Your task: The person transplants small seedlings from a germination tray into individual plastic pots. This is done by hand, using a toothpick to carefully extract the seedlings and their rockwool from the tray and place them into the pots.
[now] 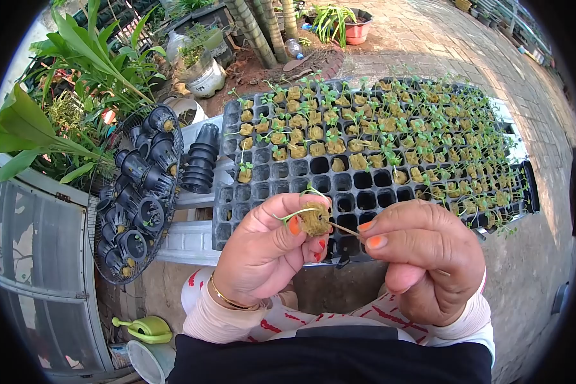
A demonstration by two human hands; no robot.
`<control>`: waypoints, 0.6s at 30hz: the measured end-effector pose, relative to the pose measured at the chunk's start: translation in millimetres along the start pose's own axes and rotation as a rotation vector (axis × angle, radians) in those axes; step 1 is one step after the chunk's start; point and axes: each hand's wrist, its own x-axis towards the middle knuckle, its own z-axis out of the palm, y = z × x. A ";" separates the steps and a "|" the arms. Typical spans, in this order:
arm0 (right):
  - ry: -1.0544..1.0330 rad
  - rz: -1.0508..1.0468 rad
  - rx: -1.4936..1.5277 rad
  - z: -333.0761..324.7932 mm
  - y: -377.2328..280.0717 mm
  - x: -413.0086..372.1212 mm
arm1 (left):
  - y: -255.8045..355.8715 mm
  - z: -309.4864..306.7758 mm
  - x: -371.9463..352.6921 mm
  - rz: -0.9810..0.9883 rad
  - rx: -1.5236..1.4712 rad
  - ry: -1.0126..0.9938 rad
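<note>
Between the thumb and fingers of my left hand (262, 249) is a small brown seedling plug (315, 219), with a thin pale stem and green leaves sticking out to its left and top. My right hand (429, 256) pinches a thin wooden stick (345, 228) between thumb and forefinger. The stick's far end meets the plug's right side. Both hands are over the front edge of a black seedling tray (262, 171), where many cells hold similar plugs with sprouts and several front cells are bare.
Left of the tray, a wire basket (173, 214) holds several black net pots (133, 165). A stack of black pots (201, 160) stands between basket and tray. Leafy plants (45, 128) crowd the upper left. A green watering can (148, 328) sits low at left.
</note>
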 end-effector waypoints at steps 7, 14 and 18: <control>-0.026 -0.038 -0.056 2.6 3.0 0.5 | -3.4 1.4 0.0 0.007 0.020 0.046; -0.026 -0.038 -0.083 1.1 3.1 0.3 | -3.3 1.6 0.9 -0.002 0.028 0.053; -0.028 -0.039 -0.078 0.6 3.0 0.0 | -5.1 3.9 1.6 0.022 0.019 0.066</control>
